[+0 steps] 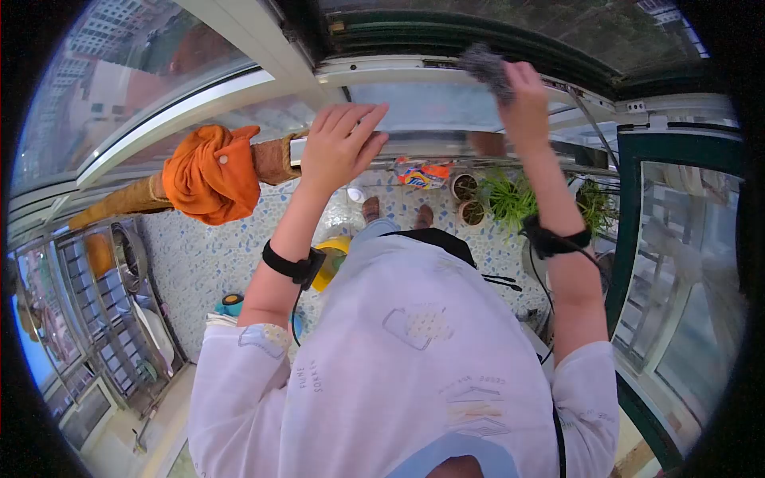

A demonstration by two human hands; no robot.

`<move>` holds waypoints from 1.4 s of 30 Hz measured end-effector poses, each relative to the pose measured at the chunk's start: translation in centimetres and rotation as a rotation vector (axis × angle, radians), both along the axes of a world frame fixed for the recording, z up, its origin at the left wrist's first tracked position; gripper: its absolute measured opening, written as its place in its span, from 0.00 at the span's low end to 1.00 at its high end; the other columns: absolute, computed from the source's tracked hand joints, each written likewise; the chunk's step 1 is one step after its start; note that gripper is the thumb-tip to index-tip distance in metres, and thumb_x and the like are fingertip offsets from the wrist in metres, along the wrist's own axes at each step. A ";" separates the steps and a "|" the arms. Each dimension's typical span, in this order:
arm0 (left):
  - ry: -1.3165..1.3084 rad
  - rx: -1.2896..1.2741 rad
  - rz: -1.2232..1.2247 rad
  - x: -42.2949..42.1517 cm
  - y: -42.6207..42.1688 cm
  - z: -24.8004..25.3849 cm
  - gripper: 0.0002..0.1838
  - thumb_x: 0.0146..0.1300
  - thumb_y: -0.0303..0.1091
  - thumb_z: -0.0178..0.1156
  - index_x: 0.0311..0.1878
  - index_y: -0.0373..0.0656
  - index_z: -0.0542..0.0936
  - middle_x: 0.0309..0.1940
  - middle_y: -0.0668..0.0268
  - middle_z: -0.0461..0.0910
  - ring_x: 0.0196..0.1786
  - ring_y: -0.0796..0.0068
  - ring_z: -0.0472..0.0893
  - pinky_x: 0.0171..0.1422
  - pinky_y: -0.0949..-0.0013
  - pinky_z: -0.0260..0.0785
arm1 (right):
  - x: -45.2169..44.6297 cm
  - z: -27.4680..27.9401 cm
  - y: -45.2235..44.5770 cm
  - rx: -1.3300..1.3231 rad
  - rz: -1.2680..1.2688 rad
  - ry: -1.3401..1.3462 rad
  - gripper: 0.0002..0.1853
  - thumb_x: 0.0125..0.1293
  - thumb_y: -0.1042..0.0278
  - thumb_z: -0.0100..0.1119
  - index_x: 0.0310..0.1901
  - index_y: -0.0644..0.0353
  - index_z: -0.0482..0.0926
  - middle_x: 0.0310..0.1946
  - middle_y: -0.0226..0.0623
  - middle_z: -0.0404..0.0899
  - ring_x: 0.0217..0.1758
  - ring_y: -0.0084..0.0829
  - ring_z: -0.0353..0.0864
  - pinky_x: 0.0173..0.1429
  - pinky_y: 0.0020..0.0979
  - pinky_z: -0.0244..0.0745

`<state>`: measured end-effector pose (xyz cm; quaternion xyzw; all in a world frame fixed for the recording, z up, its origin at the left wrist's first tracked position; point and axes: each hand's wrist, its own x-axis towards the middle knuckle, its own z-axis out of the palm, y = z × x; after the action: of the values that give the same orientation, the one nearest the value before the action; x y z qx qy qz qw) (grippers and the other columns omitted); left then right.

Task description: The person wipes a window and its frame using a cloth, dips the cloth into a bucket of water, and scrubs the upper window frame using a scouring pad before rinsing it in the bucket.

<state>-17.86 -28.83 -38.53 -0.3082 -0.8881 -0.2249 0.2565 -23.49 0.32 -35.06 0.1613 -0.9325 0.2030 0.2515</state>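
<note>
The grip of the right hand (524, 99) is closed on a fuzzy grey scrubber (484, 72), fingers bunched over its near end, while the rest of it sticks out to the left across the pale window track (398, 73). From here I can't tell how hard it presses on the track. The left hand (339, 143) is wide open, fingers fanned out, its back up, over the rail (275, 159) on the near side of the track; I can't see anything in it, and its palm is hidden.

To the left of that hand, a brown covering wraps the rail, with an orange cloth (211, 175) bundled around it. Each forearm wears a black strap, with a cable running from it.

Down below, the speckled floor (215, 263) carries the rest. Along its far edge, an orange Tide packet (424, 176) lies left of two small pots of soil (467, 199), and a spiky green plant (510, 199) stands just right of them, towards the far right corner. The person's feet (397, 213) are near that same edge, and a yellow bucket (328, 267), partly hidden by the white shirt (414, 342), sits nearer the body
</note>
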 end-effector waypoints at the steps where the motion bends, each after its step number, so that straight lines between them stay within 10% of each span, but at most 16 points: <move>1: 0.000 -0.001 0.010 0.0 0.0 0.0 0.23 0.58 0.37 0.66 0.58 0.47 0.79 0.46 0.66 0.80 0.48 0.63 0.78 0.55 0.60 0.68 | -0.3 -0.6 -2.2 0.034 0.035 0.057 0.20 0.51 0.82 0.56 0.48 0.59 0.80 0.38 0.45 0.77 0.45 0.48 0.78 0.48 0.43 0.76; 28: -0.053 0.005 0.008 0.2 -0.6 0.0 0.27 0.55 0.40 0.67 0.60 0.49 0.78 0.52 0.67 0.80 0.54 0.64 0.77 0.63 0.57 0.65 | 0.9 0.6 -1.2 -0.058 0.144 -0.238 0.26 0.46 0.86 0.61 0.51 0.63 0.77 0.44 0.44 0.75 0.52 0.49 0.77 0.53 0.42 0.74; 36: -0.051 0.031 -0.010 0.1 -0.6 0.0 0.26 0.55 0.40 0.67 0.59 0.48 0.78 0.50 0.66 0.80 0.51 0.63 0.78 0.61 0.57 0.66 | 0.2 1.0 -8.4 0.223 0.092 0.014 0.20 0.51 0.80 0.57 0.48 0.60 0.78 0.48 0.44 0.74 0.50 0.46 0.75 0.51 0.38 0.75; 42: -0.083 -0.113 0.054 0.5 -0.7 -0.8 0.24 0.57 0.43 0.66 0.57 0.48 0.78 0.48 0.70 0.79 0.52 0.67 0.76 0.63 0.57 0.66 | 1.3 2.4 -13.2 -0.031 0.270 0.114 0.19 0.51 0.77 0.58 0.49 0.59 0.78 0.49 0.42 0.74 0.49 0.44 0.74 0.51 0.38 0.75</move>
<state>-17.38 -29.52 -39.29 -0.2887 -0.9172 -0.1801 0.2075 -22.15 -12.90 -32.70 0.2928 -0.8831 0.2400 0.2771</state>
